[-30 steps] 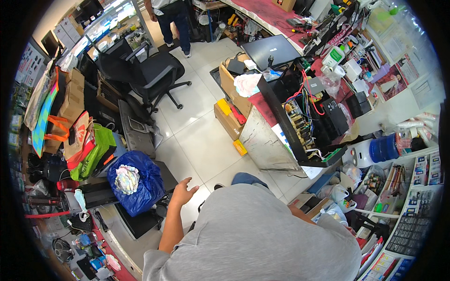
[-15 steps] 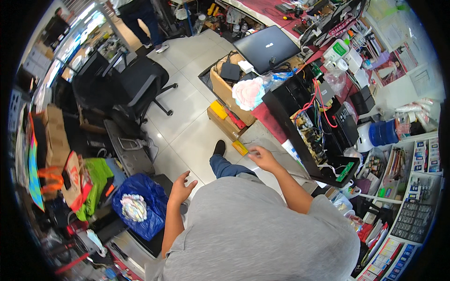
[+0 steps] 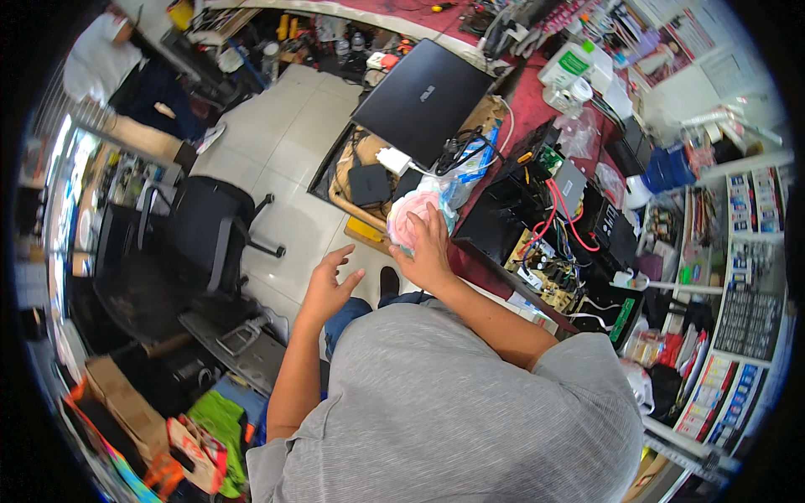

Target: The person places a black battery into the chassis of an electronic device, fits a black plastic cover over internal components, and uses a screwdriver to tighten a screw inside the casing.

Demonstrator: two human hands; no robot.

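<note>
A round, ruffled cloth rag (image 3: 404, 216) in pastel pink, white and pale blue lies at the near corner of the cluttered bench. My right hand (image 3: 426, 254) reaches over its near side, with fingers spread and fingertips touching the cloth. My left hand (image 3: 329, 287) hovers to the left over the floor, fingers apart and nothing in it. Just beyond the rag are a black square adapter box (image 3: 370, 184) and a white plug adapter (image 3: 392, 158). A closed black laptop (image 3: 424, 101) rests farther back, with a coiled black cable (image 3: 459, 155) beside it.
An opened computer case (image 3: 537, 251) with red cables stands close to my right forearm. A black office chair (image 3: 214, 235) is at the left, and bags (image 3: 205, 444) are heaped at the lower left. Another person (image 3: 126, 75) is at the upper left. Shelves (image 3: 738, 277) line the right.
My right hand has moved up and forward onto the cloth rag. My left hand has risen slightly, still open. The view has shifted, and the other person now shows farther left.
</note>
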